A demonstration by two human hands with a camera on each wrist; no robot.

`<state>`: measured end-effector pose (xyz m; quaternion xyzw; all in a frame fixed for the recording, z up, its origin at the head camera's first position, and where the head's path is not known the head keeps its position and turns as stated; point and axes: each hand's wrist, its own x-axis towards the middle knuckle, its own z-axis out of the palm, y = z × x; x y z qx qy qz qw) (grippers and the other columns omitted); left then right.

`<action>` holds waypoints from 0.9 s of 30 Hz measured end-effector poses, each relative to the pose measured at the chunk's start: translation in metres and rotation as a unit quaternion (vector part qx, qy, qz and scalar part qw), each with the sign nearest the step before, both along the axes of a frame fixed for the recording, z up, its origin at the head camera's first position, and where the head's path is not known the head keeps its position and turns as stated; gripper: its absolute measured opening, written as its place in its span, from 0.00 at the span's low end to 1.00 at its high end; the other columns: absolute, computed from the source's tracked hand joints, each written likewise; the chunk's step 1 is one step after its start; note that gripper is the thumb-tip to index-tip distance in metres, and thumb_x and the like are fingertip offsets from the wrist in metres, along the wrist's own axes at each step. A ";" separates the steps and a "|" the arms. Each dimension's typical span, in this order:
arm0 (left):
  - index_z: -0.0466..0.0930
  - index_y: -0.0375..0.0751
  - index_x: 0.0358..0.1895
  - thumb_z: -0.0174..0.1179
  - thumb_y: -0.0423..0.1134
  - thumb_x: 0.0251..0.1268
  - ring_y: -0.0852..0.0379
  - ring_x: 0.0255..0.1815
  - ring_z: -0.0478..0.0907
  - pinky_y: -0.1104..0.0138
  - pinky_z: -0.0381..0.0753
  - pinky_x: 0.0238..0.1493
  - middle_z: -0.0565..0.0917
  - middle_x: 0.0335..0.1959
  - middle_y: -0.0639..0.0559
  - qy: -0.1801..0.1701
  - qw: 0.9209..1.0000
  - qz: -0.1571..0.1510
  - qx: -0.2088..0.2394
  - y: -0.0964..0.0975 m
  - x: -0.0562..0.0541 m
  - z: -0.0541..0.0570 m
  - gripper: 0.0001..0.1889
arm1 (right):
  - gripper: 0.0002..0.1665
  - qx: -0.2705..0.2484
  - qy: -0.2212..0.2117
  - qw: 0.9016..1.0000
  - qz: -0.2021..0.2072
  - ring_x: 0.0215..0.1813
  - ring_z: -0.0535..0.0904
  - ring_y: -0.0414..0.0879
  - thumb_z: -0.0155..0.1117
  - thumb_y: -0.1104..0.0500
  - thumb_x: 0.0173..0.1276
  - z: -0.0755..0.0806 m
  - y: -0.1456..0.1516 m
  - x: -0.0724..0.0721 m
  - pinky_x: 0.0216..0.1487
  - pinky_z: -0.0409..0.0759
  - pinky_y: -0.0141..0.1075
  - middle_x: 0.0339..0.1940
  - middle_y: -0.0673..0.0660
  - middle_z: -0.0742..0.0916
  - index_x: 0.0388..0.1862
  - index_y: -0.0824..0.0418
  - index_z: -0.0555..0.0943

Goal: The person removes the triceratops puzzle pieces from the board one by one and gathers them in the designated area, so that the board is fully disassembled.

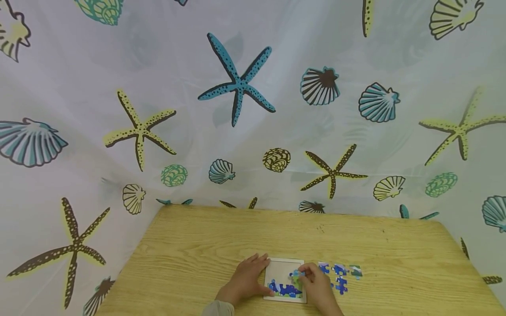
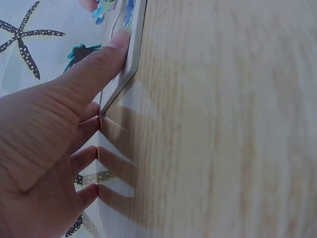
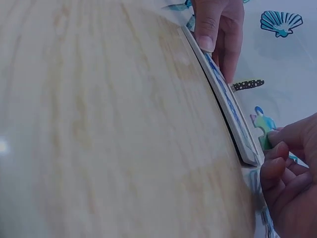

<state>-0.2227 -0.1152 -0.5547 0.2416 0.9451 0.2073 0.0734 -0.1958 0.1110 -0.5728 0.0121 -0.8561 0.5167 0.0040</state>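
A shallow white puzzle tray (image 1: 279, 268) lies on the table, with joined blue, purple and green pieces (image 1: 283, 289) along its lower part. My left hand (image 1: 247, 278) steadies the tray's left side. Its thumb (image 2: 101, 57) presses on the rim, while the other fingers stretch out and touch the tabletop. Over the tray's right side, my right hand (image 1: 319, 287) pinches a green and light-blue jigsaw piece (image 3: 263, 127) between thumb and fingers. The piece is tilted and held above the tray.
Several loose jigsaw pieces (image 1: 340, 269) lie to the right of the tray, partly behind my right hand. The wood-grain table (image 1: 189, 245) meets a white curtain (image 1: 189, 131) printed with starfish and shells at its back and sides.
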 end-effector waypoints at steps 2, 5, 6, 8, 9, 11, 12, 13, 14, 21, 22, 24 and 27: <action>0.69 0.40 0.66 0.71 0.61 0.40 0.42 0.70 0.59 0.45 0.61 0.65 0.67 0.69 0.48 -0.003 1.000 0.002 -0.002 0.000 0.000 0.000 0.47 | 0.06 -0.007 0.001 1.000 -0.009 0.37 0.76 0.43 0.62 0.67 0.63 0.000 0.003 -0.001 0.35 0.77 0.33 0.35 0.52 0.81 0.40 0.61 0.79; 0.69 0.40 0.66 0.72 0.60 0.40 0.42 0.70 0.59 0.45 0.61 0.65 0.67 0.69 0.48 -0.004 1.000 0.003 -0.002 0.001 0.000 -0.001 0.47 | 0.07 -0.011 0.000 1.000 -0.019 0.38 0.75 0.43 0.62 0.66 0.63 0.003 0.008 -0.001 0.35 0.77 0.32 0.35 0.53 0.81 0.40 0.61 0.80; 0.69 0.40 0.66 0.72 0.60 0.40 0.42 0.70 0.59 0.45 0.61 0.65 0.67 0.69 0.48 -0.005 1.000 0.003 -0.001 0.001 0.001 -0.001 0.47 | 0.07 -0.013 -0.001 1.000 -0.023 0.39 0.75 0.43 0.62 0.66 0.63 0.003 0.010 -0.001 0.36 0.77 0.32 0.35 0.52 0.81 0.40 0.61 0.80; 0.69 0.40 0.66 0.72 0.60 0.40 0.42 0.70 0.59 0.45 0.61 0.66 0.67 0.69 0.48 -0.006 1.000 0.003 0.000 0.001 0.001 -0.001 0.47 | 0.07 -0.013 -0.001 0.999 -0.030 0.40 0.75 0.44 0.62 0.66 0.63 0.004 0.014 -0.001 0.38 0.78 0.33 0.35 0.52 0.82 0.40 0.62 0.81; 0.69 0.40 0.66 0.72 0.60 0.40 0.42 0.70 0.59 0.45 0.61 0.66 0.67 0.69 0.48 -0.006 1.000 0.002 0.001 0.001 0.001 -0.001 0.47 | 0.07 -0.016 -0.001 0.999 -0.032 0.41 0.75 0.44 0.63 0.66 0.63 0.004 0.017 -0.001 0.40 0.78 0.33 0.36 0.53 0.82 0.40 0.63 0.81; 0.69 0.40 0.66 0.72 0.60 0.40 0.42 0.71 0.59 0.45 0.60 0.66 0.67 0.69 0.48 -0.007 1.000 0.002 0.002 0.000 0.001 -0.001 0.47 | 0.08 -0.026 -0.008 0.999 -0.036 0.43 0.76 0.45 0.63 0.65 0.63 0.005 0.021 0.000 0.43 0.79 0.33 0.38 0.53 0.83 0.41 0.64 0.81; 0.69 0.40 0.66 0.72 0.60 0.40 0.42 0.71 0.59 0.45 0.60 0.66 0.67 0.69 0.48 -0.007 1.000 0.001 0.002 0.000 0.001 -0.001 0.47 | 0.08 -0.026 -0.011 0.999 -0.038 0.44 0.76 0.45 0.63 0.65 0.64 0.005 0.024 0.001 0.44 0.79 0.33 0.39 0.53 0.83 0.42 0.64 0.81; 0.68 0.40 0.66 0.72 0.60 0.40 0.42 0.71 0.59 0.45 0.60 0.66 0.67 0.69 0.48 -0.007 1.000 0.001 0.001 0.000 0.001 -0.001 0.47 | 0.09 -0.032 -0.017 0.999 -0.039 0.44 0.76 0.45 0.63 0.64 0.64 0.005 0.027 0.002 0.43 0.79 0.33 0.39 0.54 0.82 0.42 0.65 0.81; 0.68 0.40 0.66 0.72 0.60 0.40 0.42 0.71 0.59 0.45 0.60 0.66 0.66 0.69 0.48 -0.007 1.000 0.001 0.001 0.000 0.001 0.000 0.47 | 0.09 -0.035 -0.023 0.998 -0.042 0.45 0.76 0.46 0.63 0.64 0.64 0.006 0.029 0.003 0.43 0.79 0.32 0.40 0.54 0.82 0.43 0.64 0.80; 0.68 0.40 0.66 0.71 0.60 0.40 0.41 0.71 0.58 0.44 0.60 0.66 0.66 0.70 0.48 -0.009 1.000 0.000 0.003 0.000 0.001 0.000 0.47 | 0.09 -0.039 -0.038 0.997 -0.059 0.39 0.75 0.42 0.62 0.62 0.65 0.007 0.049 0.007 0.35 0.78 0.28 0.41 0.54 0.82 0.43 0.63 0.81; 0.69 0.39 0.66 0.72 0.60 0.40 0.41 0.71 0.59 0.44 0.60 0.66 0.66 0.70 0.48 -0.009 1.000 0.000 0.003 0.000 0.001 0.000 0.47 | 0.09 -0.045 -0.040 0.996 -0.060 0.37 0.74 0.42 0.62 0.63 0.64 0.007 0.051 0.007 0.31 0.77 0.28 0.40 0.55 0.81 0.43 0.63 0.81; 0.69 0.40 0.66 0.71 0.60 0.40 0.41 0.71 0.59 0.44 0.60 0.66 0.66 0.69 0.48 -0.009 1.000 -0.001 0.002 0.000 0.001 0.000 0.47 | 0.09 -0.061 -0.048 0.995 -0.061 0.35 0.74 0.42 0.62 0.63 0.65 0.008 0.057 0.009 0.26 0.75 0.27 0.39 0.55 0.80 0.44 0.64 0.80; 0.69 0.40 0.66 0.72 0.60 0.40 0.41 0.71 0.59 0.44 0.60 0.65 0.67 0.69 0.48 -0.008 1.000 0.000 0.001 0.000 0.001 -0.001 0.47 | 0.11 -0.071 -0.052 0.994 -0.064 0.30 0.73 0.41 0.62 0.63 0.65 0.008 0.066 0.010 0.23 0.73 0.26 0.38 0.55 0.79 0.45 0.65 0.80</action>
